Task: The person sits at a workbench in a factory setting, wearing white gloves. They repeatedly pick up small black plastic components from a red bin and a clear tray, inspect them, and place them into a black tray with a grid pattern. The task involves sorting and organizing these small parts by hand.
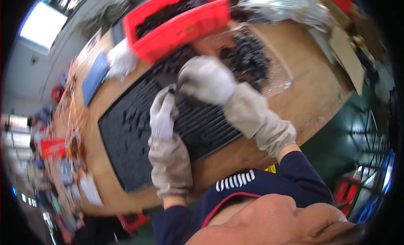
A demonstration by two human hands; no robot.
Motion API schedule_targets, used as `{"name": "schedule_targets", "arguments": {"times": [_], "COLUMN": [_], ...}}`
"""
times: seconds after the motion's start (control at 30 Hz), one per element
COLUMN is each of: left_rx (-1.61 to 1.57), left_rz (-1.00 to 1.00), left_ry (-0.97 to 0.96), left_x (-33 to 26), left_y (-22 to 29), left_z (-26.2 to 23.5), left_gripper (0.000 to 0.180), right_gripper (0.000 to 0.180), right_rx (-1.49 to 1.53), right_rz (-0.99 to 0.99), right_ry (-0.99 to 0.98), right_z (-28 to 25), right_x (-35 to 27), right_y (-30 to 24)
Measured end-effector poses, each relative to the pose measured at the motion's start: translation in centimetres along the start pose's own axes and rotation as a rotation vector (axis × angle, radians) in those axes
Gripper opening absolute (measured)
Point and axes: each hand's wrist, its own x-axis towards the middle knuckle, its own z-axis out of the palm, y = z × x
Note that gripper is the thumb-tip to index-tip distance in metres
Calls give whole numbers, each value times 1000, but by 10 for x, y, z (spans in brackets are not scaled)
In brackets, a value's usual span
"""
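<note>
Both my hands wear white work gloves with beige sleeve covers over the forearms. They meet above a black ribbed tray [202, 127] on the table. My left hand [163, 112] pinches a small black piece [172, 90] between thumb and fingertips. Just to its right, my right hand [206, 80] is closed with its fingers curled toward that piece, blurred by motion. Whatever its fingertips hold is hidden. Small dark pieces lie scattered on the tray's left part and in a heap toward its far end.
A red bin [181, 28] of black pieces stands at the far side. Right of it, a pile of small black parts [248, 55] lies on clear plastic. A blue flat panel [94, 78] and a crumpled plastic bag [122, 59] are at the left. The wooden table [311, 55] has a curved-looking edge.
</note>
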Motion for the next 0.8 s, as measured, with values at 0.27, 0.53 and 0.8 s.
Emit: {"name": "schedule_targets", "arguments": {"times": [0.27,0.53,0.8], "left_rx": [1017,1658,1555], "left_rz": [430,204,386], "left_ry": [167,18,-174], "left_x": [29,58,55], "left_y": [15,-9,-2], "left_z": [-51,-48,-44], "left_gripper": [32,27,30], "right_gripper": [16,17,11], "right_rx": [89,62,-25], "right_rz": [209,167,50], "right_ry": [362,256,213], "right_z": [-37,-32,-18], "right_x": [1,1,1], "right_y": [2,3,15]}}
